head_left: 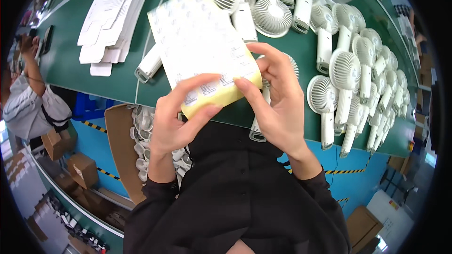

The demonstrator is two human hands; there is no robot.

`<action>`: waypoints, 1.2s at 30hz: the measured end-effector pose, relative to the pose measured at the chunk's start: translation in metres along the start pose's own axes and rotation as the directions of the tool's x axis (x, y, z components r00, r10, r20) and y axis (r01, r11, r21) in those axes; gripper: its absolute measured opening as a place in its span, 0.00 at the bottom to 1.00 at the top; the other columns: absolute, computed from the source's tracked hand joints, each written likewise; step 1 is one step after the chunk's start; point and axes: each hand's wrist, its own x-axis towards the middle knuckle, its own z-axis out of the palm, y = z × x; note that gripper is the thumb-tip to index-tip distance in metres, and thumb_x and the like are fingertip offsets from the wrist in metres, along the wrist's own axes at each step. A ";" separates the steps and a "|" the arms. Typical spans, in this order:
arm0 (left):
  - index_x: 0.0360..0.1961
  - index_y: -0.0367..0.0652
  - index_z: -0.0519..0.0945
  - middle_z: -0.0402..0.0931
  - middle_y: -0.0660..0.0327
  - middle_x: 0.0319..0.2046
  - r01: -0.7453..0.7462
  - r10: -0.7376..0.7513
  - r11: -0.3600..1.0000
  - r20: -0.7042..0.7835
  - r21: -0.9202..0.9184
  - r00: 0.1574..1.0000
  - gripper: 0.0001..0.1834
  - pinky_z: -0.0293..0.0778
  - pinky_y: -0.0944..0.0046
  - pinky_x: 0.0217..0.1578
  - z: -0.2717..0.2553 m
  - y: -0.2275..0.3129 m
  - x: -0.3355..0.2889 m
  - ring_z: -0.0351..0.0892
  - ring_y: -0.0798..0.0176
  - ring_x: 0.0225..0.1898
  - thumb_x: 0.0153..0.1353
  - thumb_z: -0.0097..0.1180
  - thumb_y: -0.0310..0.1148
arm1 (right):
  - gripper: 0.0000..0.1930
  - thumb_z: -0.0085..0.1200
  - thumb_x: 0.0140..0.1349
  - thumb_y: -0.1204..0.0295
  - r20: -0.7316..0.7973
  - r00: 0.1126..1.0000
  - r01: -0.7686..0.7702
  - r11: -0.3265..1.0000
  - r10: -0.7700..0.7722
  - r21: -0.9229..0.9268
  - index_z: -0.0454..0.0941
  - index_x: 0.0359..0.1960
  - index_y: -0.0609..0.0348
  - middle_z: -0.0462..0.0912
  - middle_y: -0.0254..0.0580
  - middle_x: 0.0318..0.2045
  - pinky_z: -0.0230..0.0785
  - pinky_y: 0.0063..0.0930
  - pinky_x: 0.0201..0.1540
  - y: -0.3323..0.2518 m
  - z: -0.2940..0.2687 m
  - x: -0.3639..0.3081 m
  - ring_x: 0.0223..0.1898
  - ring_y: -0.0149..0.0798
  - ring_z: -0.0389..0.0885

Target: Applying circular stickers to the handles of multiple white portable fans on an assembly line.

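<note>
Both hands hold a sheet of stickers (pixel 202 42), white with rows of small printed labels on a yellow backing, above the near edge of the green table. My left hand (pixel 181 113) pinches its lower left part between thumb and fingers. At the lower right corner my right hand (pixel 278 99) grips with thumb and forefinger, and the edge there bends up to show yellow. Behind the sheet and partly hidden lie white handheld fans. One fan handle (pixel 149 63) sticks out left of the sheet, another (pixel 257 131) below my right hand.
Many white handheld fans (pixel 346 70) crowd the right and far side of the green table (pixel 117 84). A stack of flat white cartons (pixel 113 19) lies at the far left. Below the table, a cardboard box (pixel 120 146) holds white parts. Another person (pixel 30 94) is at the left.
</note>
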 end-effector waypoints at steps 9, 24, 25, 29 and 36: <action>0.50 0.30 0.77 0.81 0.54 0.45 -0.086 0.093 0.977 -0.026 0.193 0.995 0.17 0.74 0.71 0.45 -0.026 -0.007 -0.008 0.79 0.68 0.44 0.58 0.56 0.14 | 0.23 0.68 0.45 0.81 0.124 0.857 0.448 0.603 -0.500 -0.660 0.80 0.47 0.58 0.76 0.44 0.41 0.69 0.37 0.51 -0.005 0.012 0.012 0.44 0.45 0.76; 0.52 0.27 0.75 0.79 0.48 0.49 -0.107 0.174 0.965 -0.281 0.240 0.944 0.17 0.71 0.66 0.52 -0.014 -0.038 0.003 0.78 0.61 0.49 0.71 0.46 0.32 | 0.06 0.59 0.59 0.84 -0.098 0.993 0.028 0.918 -0.073 -0.396 0.78 0.37 0.67 0.78 0.40 0.38 0.67 0.21 0.42 0.009 -0.068 0.000 0.37 0.30 0.73; 0.52 0.27 0.75 0.79 0.49 0.49 -0.060 0.141 0.973 -0.366 0.222 0.920 0.17 0.71 0.66 0.52 -0.012 -0.041 0.002 0.78 0.62 0.49 0.72 0.45 0.32 | 0.06 0.59 0.59 0.84 -0.103 0.992 0.020 0.916 -0.067 -0.401 0.78 0.37 0.67 0.78 0.40 0.38 0.67 0.21 0.42 0.015 -0.074 -0.003 0.37 0.30 0.73; 0.52 0.29 0.75 0.79 0.49 0.49 -0.048 0.127 0.980 -0.419 0.195 0.899 0.17 0.71 0.67 0.51 -0.011 -0.048 0.001 0.78 0.64 0.48 0.73 0.43 0.32 | 0.06 0.61 0.58 0.82 -0.050 0.997 -0.080 0.932 0.067 -0.354 0.79 0.36 0.65 0.78 0.37 0.38 0.65 0.20 0.40 0.032 -0.081 -0.007 0.36 0.26 0.72; 0.55 0.26 0.71 0.74 0.47 0.54 -0.036 0.124 0.976 -0.409 0.216 0.904 0.18 0.72 0.62 0.55 -0.012 -0.055 -0.002 0.76 0.59 0.52 0.73 0.40 0.30 | 0.05 0.61 0.58 0.82 -0.097 0.994 -0.087 0.919 0.053 -0.385 0.79 0.35 0.64 0.78 0.35 0.36 0.64 0.18 0.38 0.035 -0.077 -0.004 0.34 0.25 0.71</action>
